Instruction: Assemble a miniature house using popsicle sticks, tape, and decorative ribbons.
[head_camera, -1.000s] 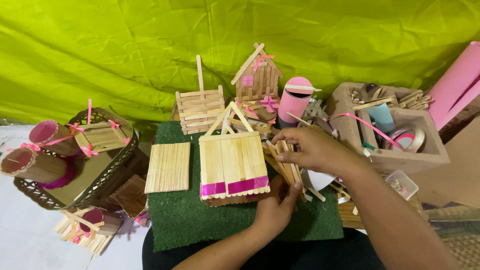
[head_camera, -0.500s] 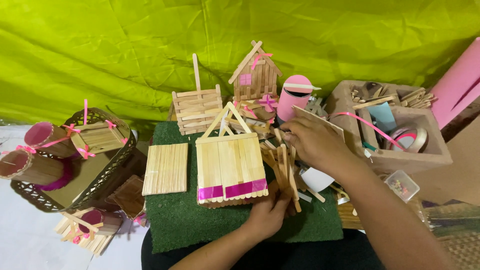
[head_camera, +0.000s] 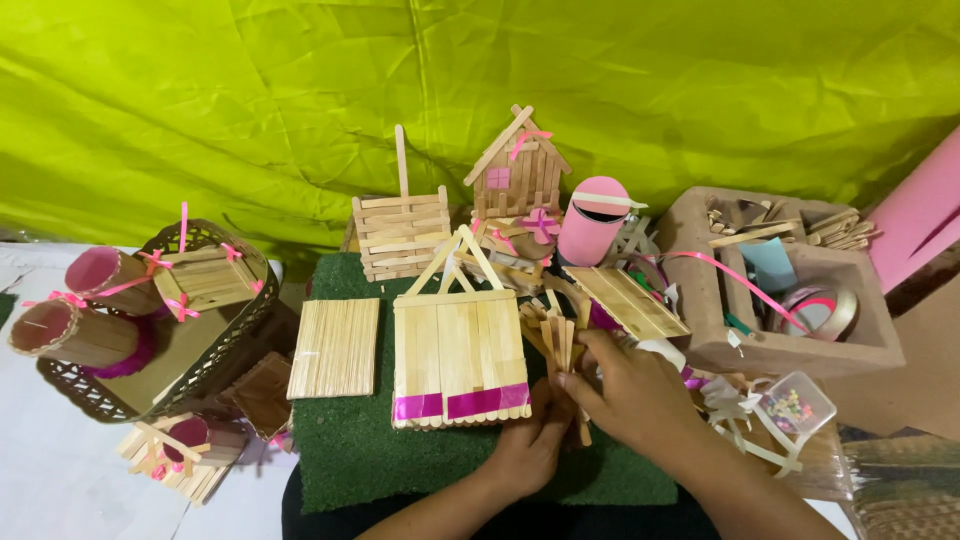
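Stick panel (head_camera: 458, 362), pale wood with pink tape band: lying flat on the green mat (head_camera: 350, 450), long axis running away from the person. Left hand (head_camera: 530, 450) is touching its near right corner, fingers curled. Right hand (head_camera: 625, 385) is pinching a bundle of loose sticks (head_camera: 560, 345) just right of the panel, fingers clamped on it.
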